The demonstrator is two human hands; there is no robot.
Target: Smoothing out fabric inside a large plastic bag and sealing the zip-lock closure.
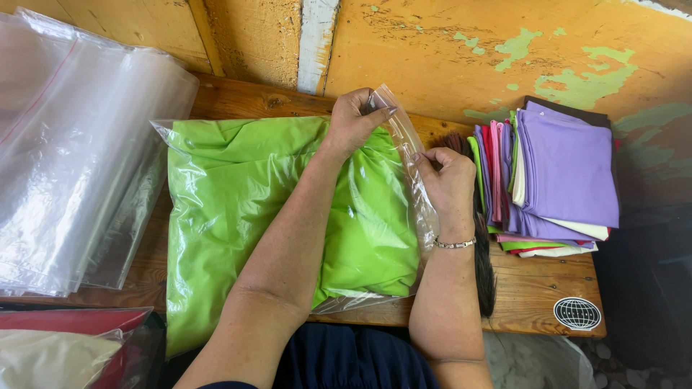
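Note:
A folded bright green cloth [238, 209] lies inside a clear plastic bag [180, 144] on a wooden table [533, 288]. My left hand [353, 119] pinches the bag's open flap [400, 122] at its far right corner. My right hand [447, 180], with a bracelet on the wrist, grips the same flap edge lower down, at the bag's right side. Both forearms cross over the bag.
A pile of empty clear bags [65, 158] lies at the left. A stack of folded purple, pink and green cloths [555, 173] sits at the right. A dark brush [484, 266] lies under my right wrist. Packed bags [58, 346] sit at the lower left. A yellow peeling wall [447, 57] stands behind.

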